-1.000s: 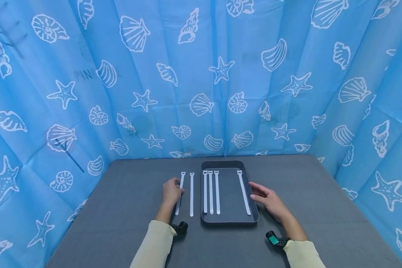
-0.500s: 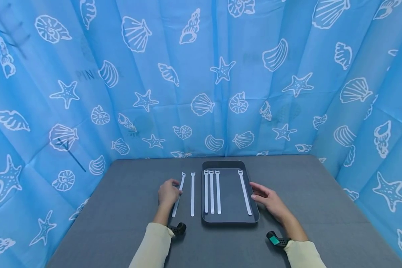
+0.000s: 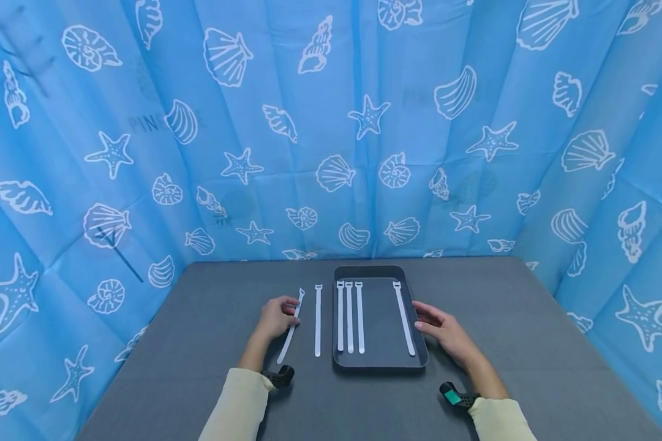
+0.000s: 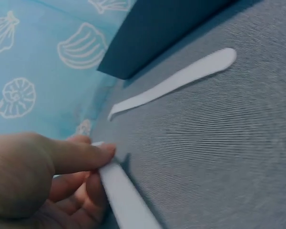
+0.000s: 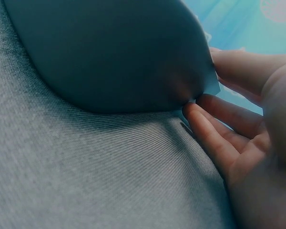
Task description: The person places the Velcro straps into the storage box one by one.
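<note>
In the head view my left hand (image 3: 277, 317) pinches a white cable tie (image 3: 290, 337) between thumb and fingers. The left wrist view shows this tie (image 4: 128, 198) running down from under the thumb, its upper end partly hidden. A second white cable tie (image 3: 318, 321) lies on the table to the right of that hand. The dark grey tray (image 3: 383, 361) holds three ties side by side at its left and a slanted tie (image 3: 404, 321) at its right. My right hand (image 3: 443, 331) touches the tray's right side with extended fingers (image 5: 212, 131).
The grey cloth-covered table (image 3: 209, 343) surrounds the tray. Behind and at both sides hangs a blue curtain (image 3: 331, 128) with white shell and starfish prints. Each wrist wears a black strap device, such as the right device (image 3: 454, 395).
My left hand has drawn slightly left and toward me with the pinched cable tie, whose lower end swung left and nearer. The right hand stays at the tray.
</note>
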Tool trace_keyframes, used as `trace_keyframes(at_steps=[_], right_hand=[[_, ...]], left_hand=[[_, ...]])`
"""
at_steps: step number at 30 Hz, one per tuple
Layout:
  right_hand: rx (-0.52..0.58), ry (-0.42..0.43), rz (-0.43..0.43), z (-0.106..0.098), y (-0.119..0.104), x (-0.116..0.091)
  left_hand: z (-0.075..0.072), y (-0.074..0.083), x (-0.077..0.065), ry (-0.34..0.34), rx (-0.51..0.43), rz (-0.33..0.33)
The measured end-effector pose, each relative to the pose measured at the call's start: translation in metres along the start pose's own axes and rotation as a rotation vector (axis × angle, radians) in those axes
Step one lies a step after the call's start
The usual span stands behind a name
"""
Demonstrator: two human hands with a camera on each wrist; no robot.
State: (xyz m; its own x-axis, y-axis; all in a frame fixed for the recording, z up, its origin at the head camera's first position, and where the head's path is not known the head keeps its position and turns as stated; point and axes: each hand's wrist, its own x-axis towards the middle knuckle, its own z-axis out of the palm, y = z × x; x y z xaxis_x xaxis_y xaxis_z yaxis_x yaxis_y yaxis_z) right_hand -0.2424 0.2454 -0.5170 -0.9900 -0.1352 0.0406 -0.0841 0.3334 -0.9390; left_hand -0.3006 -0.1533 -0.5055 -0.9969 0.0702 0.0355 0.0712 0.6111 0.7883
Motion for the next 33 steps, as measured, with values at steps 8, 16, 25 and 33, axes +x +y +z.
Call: trace_keyframes(at_steps=[8,16,25,33], right_hand=[[0.003,0.005,0.001,0.0,0.001,-0.001],[0.022,0.001,-0.016,-0.002,0.002,0.0],[0.018,-0.002,-0.016,-0.002,-0.004,-0.002],[0.034,0.0,0.002,-0.001,0.003,0.001]], left_hand=[[-0.013,0.003,-0.002,-0.174,-0.044,0.053],[-0.021,0.014,0.002,-0.203,-0.063,0.086],[-0.022,0.044,0.003,-0.178,-0.119,0.136],[-0.018,0.067,0.006,-0.195,-0.203,0.222]])
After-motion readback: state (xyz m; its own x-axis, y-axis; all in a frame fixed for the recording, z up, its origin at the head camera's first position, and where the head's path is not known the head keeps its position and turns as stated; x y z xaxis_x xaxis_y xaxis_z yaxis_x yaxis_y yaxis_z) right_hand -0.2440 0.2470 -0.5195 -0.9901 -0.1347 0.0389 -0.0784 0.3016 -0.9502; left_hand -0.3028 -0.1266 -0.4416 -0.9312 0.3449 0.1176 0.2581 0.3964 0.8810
